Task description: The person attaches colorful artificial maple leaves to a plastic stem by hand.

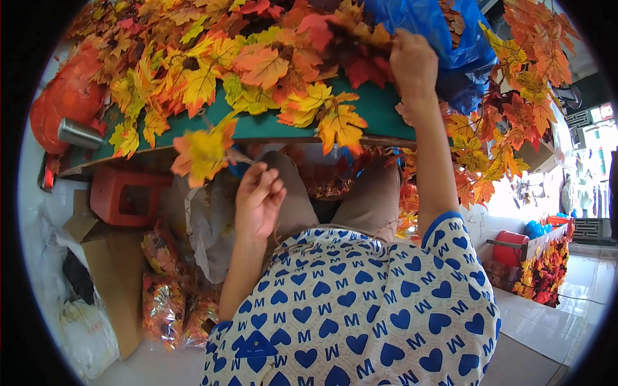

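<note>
My left hand (pixel 259 202) is raised over my lap, its fingertips pinching the thin stem of an artificial maple leaf spray (pixel 205 154). The yellow and orange leaves stick out to the left, slightly blurred. Farther off, my right hand (pixel 414 61) reaches across the green tabletop (pixel 380 110) with its fingers curled. It is beside the blue plastic bag (pixel 460 51), and dark red leaves (pixel 370 67) lie just left of it. Whatever those fingers grip is hidden. A thick heap of artificial maple leaves (pixel 261 64) covers much of the table.
A metal tumbler (pixel 80 134) and a red plastic bag (pixel 67 96) sit at the table's left end. Below are a red plastic stool (pixel 129 196), a cardboard box (pixel 112 276) and clear packs of leaves (pixel 164 309). Leaf garlands (pixel 476 157) hang at the right.
</note>
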The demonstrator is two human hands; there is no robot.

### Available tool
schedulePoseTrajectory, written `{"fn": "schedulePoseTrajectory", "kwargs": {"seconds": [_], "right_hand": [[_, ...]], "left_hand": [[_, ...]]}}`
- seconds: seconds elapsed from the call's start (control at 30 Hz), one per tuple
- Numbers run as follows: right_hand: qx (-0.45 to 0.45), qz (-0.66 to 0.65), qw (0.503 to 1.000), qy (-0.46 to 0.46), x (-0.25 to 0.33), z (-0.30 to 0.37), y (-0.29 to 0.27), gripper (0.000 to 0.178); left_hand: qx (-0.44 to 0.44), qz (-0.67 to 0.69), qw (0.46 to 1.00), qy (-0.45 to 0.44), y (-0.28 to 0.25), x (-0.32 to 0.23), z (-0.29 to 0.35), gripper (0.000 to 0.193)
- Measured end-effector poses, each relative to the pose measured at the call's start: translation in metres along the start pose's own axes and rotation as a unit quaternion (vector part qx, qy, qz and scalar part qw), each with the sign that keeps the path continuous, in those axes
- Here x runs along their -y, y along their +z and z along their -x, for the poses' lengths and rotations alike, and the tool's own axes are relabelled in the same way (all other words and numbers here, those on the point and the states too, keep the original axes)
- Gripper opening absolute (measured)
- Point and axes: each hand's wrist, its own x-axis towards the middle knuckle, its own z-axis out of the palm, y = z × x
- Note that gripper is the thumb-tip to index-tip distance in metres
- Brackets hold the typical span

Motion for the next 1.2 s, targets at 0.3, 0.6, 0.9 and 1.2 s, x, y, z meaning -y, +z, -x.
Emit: {"fn": "schedulePoseTrajectory", "kwargs": {"seconds": [0.3, 0.6, 0.9, 1.2], "right_hand": [[0.302, -0.311, 0.876, 0.211, 0.007, -0.011, -0.029, 0.016], [0.101, -0.690, 0.607, 0.382, -0.003, -0.040, -0.020, 0.021], [0.197, -0.686, 0.568, 0.410, 0.138, 0.077, -0.066, 0.012], [0.326, -0.680, 0.603, 0.260, 0.168, 0.114, -0.086, 0.017]], "left_hand": [[0.027, 0.009, 0.999, -0.030, 0.022, 0.014, -0.012, 0.017], [0.030, -0.016, 0.999, -0.015, 0.022, 0.007, -0.002, 0.025], [0.029, -0.038, 0.998, 0.038, 0.041, -0.008, -0.006, 0.028], [0.007, -0.051, 0.994, 0.095, 0.034, -0.010, -0.007, 0.031]]}}
